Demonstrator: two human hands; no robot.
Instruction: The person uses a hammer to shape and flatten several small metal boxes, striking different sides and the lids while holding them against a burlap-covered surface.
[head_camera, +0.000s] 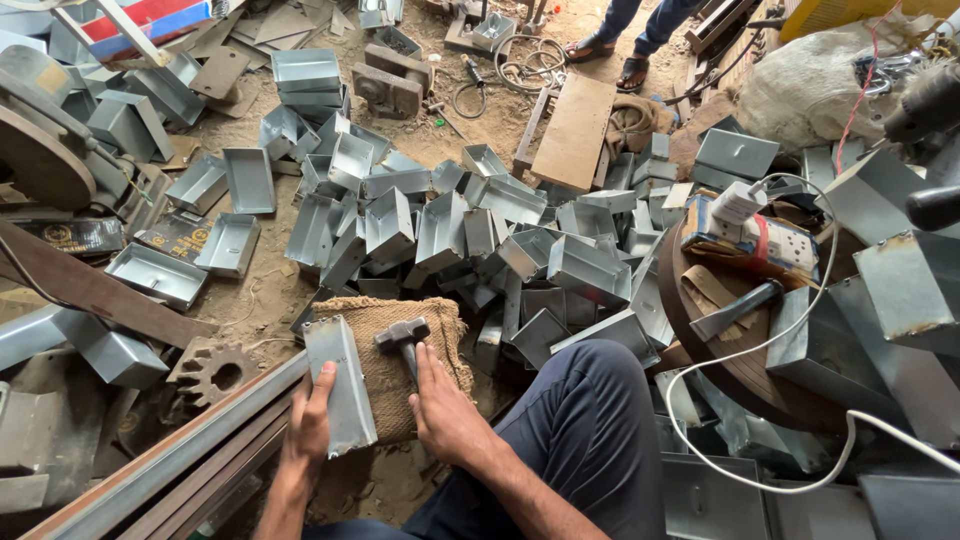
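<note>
My left hand (309, 420) grips a grey sheet-metal box (340, 385) by its lower left side, holding it upright on a burlap pad (440, 325) on the ground. Just to its right, my right hand (448, 410) is closed around the handle of a hammer (402, 335), whose steel head rests on the burlap beside the box's top. My knee in dark blue trousers (590, 420) is bent to the right of the hammer hand.
A big heap of similar metal boxes (480, 230) spreads ahead. A rusty gear (213, 372) and a long steel rail (170, 455) lie left. A power strip (750, 240) with a white cable (780, 340), a second hammer (735, 310) and another person's sandalled feet (610, 55) are farther off.
</note>
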